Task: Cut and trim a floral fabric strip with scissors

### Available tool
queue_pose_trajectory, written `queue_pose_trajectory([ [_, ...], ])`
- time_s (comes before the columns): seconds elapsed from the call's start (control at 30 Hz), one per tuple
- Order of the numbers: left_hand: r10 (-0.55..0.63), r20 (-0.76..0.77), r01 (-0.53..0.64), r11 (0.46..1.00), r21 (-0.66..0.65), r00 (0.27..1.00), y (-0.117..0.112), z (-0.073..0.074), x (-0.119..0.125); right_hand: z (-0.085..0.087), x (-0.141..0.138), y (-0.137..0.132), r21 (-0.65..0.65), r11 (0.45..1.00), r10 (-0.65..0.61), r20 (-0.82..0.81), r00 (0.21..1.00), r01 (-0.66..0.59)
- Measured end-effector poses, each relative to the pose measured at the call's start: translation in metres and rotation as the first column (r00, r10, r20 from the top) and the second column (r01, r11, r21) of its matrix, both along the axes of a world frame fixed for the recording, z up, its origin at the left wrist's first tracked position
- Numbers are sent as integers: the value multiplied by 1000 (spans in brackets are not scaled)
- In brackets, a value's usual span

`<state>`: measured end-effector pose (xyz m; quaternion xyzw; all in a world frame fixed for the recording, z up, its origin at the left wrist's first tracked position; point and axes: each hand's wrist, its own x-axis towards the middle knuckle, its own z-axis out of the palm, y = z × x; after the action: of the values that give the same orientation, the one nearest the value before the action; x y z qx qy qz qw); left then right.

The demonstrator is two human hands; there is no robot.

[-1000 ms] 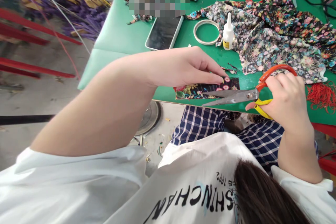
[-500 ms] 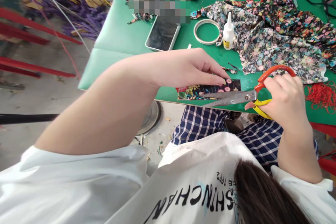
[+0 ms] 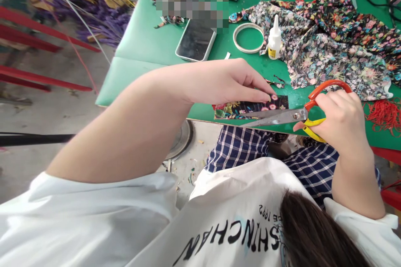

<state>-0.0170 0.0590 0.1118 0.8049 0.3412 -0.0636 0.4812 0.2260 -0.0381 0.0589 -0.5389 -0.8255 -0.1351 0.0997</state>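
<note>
My left hand (image 3: 230, 81) pinches a small rectangle of floral fabric (image 3: 247, 107) at the near edge of the green table (image 3: 140, 46), fingers pressed together on its top edge. My right hand (image 3: 340, 123) grips scissors (image 3: 283, 116) with an orange upper loop and a yellow lower one. Their steel blades lie across the lower edge of the fabric piece, pointing left and nearly closed.
A large sheet of floral cloth (image 3: 338, 37) covers the right of the table. A glue bottle (image 3: 275, 39), a tape ring (image 3: 249, 37) and a phone (image 3: 196, 39) lie behind my hands. Red threads (image 3: 384, 114) sit at the right. Purple dried stems (image 3: 106, 21) lie on the floor.
The scissor blades have closed further along the fabric's lower edge. Both hands stay in nearly the same place.
</note>
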Motion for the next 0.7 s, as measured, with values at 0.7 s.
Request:
queue_pose_trajectory([
  [0.7, 80, 15, -79, 994, -82, 997, -1, 2, 4, -2, 1, 0, 64, 997, 50, -89, 995, -45],
])
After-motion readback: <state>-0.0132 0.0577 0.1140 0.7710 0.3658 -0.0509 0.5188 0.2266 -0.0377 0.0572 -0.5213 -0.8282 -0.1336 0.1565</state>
